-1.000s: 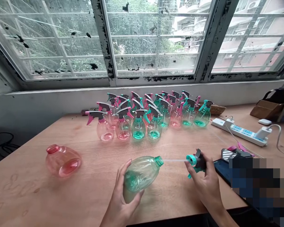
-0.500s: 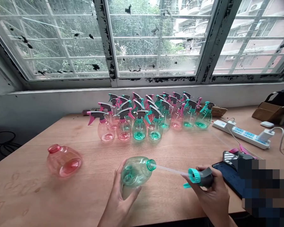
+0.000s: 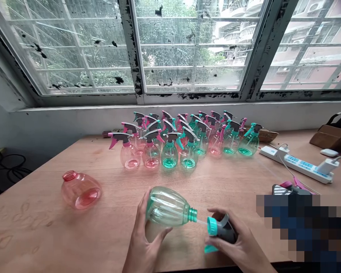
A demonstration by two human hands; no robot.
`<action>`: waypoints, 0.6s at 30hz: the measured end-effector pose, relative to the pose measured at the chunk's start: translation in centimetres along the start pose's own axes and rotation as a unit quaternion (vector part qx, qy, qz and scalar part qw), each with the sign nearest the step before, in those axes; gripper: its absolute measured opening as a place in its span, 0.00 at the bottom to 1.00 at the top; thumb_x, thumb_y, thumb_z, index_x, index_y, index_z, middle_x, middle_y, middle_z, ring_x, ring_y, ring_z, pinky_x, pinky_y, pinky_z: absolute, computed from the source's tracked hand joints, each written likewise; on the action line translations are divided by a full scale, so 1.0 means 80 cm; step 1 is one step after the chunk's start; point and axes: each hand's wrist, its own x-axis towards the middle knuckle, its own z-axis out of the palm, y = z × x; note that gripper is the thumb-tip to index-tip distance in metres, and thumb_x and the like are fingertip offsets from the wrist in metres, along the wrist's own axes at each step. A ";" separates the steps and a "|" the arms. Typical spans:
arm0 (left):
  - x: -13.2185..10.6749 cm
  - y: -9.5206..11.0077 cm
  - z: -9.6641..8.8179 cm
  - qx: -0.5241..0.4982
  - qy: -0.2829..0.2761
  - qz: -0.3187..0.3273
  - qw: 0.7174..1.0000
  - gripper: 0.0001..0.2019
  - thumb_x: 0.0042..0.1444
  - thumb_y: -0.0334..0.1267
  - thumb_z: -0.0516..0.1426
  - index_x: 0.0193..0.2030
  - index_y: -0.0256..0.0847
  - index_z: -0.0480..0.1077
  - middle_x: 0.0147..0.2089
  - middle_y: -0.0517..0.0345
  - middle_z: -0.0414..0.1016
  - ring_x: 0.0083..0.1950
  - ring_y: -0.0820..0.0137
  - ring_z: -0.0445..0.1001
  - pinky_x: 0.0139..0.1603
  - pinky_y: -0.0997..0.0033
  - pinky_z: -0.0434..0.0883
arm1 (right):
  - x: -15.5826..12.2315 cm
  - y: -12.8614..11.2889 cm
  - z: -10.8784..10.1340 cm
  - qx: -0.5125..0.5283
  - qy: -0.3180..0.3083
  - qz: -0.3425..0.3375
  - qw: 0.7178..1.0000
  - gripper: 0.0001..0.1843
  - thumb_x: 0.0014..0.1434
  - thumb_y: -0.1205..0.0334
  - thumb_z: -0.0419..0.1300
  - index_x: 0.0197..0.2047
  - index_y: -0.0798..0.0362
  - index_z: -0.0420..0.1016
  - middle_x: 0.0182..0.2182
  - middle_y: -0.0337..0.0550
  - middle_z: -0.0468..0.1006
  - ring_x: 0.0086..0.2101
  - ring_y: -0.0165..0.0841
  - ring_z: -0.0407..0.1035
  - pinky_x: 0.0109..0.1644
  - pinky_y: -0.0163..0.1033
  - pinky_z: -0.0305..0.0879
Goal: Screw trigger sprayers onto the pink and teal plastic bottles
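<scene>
My left hand (image 3: 143, 242) grips a clear green bottle (image 3: 167, 207) held on its side above the wooden table (image 3: 45, 235), its threaded neck pointing right. My right hand (image 3: 238, 246) is closed on a grey spray head (image 3: 223, 230) with a teal collar and trigger. The head's thin clear tube runs into the bottle's neck, and the collar sits a short way from the threads.
A pink bottle (image 3: 81, 189) without a head lies on its side at the left. Several finished pink and green spray bottles (image 3: 184, 138) stand in rows near the window sill. A white power strip (image 3: 297, 164) with cables and a brown box (image 3: 331, 138) are at the right.
The right hand has pushed the spray head leftward, sliding the tube deep into the bottle. The left hand has turned the bottle's neck down to the right. The view has shifted slightly.
</scene>
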 end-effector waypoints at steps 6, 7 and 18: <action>-0.004 -0.009 -0.001 -0.029 -0.072 -0.005 0.997 0.46 0.58 0.44 0.65 0.73 0.66 0.39 0.79 0.62 0.42 0.78 0.53 0.47 0.77 0.48 0.47 | 0.002 -0.004 0.010 0.138 -0.105 0.056 0.983 0.17 0.56 0.51 0.70 0.48 0.45 0.80 0.41 0.43 0.83 0.40 0.41 0.76 0.43 0.39 0.74; -0.004 -0.009 -0.002 -0.036 -0.085 -0.007 0.996 0.48 0.57 0.44 0.66 0.74 0.64 0.38 0.79 0.61 0.40 0.78 0.54 0.45 0.77 0.49 0.47 | 0.002 -0.004 0.010 0.143 -0.105 0.052 0.983 0.16 0.57 0.51 0.69 0.48 0.45 0.80 0.40 0.43 0.83 0.40 0.41 0.75 0.44 0.40 0.73; 0.007 -0.006 -0.006 -0.176 -0.057 -0.049 0.982 0.16 0.60 0.44 0.64 0.53 0.50 0.69 0.78 0.54 0.48 0.73 0.50 0.60 0.67 0.57 0.69 | 0.008 -0.006 0.008 0.141 -0.093 0.069 0.983 0.14 0.56 0.50 0.69 0.42 0.48 0.78 0.35 0.39 0.75 0.35 0.37 0.69 0.37 0.38 0.67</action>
